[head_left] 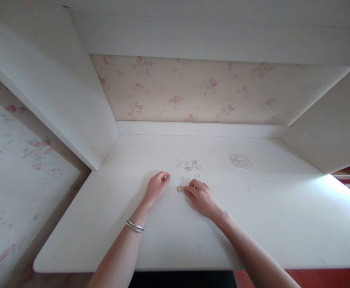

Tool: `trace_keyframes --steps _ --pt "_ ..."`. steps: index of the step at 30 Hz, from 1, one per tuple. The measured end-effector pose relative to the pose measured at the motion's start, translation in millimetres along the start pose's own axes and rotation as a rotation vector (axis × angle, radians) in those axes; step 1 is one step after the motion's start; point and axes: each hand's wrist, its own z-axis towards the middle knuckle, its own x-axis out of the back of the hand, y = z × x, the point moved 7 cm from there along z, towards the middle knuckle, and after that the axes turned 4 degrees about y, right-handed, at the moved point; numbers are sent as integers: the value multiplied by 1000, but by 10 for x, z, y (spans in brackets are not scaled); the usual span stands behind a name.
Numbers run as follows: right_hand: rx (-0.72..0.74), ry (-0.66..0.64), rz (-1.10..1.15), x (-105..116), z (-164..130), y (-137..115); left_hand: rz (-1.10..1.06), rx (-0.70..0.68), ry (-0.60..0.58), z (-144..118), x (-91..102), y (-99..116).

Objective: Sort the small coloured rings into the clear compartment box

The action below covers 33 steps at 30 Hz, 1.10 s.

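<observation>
The right hand (203, 197) lies palm down near the middle of the table (283, 224), fingers loosely spread, its fingertips (189, 192) touching or just beside a small ring (179, 189); it grips nothing that shows. The left hand (157, 186) rests just to the left of that ring, curled into a loose fist with thumb and forefinger pinched together; whether something tiny sits between them I cannot tell. 2 thin bangles (135, 226) circle the left wrist.

Beyond both hands, toward the table's back edge, a scatter of about 12 more little rings (187, 165) lies flat, some touching, some apart. These look very light, thin and stiff, flat against the surface, so likely slippery to lift: a fingertip pinch across the rim, or sliding 1 first, should suit best. Farther right, near the back edge, lies a small clear packet (240, 160).
</observation>
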Motion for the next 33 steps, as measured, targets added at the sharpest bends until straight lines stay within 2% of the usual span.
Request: trace_keyframes --steps 8,11,14,19,33 --pt "-6 45 28 43 -19 28 -6 14 6 1 15 14" --pt "-81 134 90 124 -27 188 -4 22 12 -2 17 15" --pt "-212 202 102 176 -46 463 -9 31 12 -4 16 18" --pt "-270 132 40 86 -53 719 -21 33 7 -2 7 21" --pt "-270 91 18 -1 19 733 0 56 12 -2 -20 2"
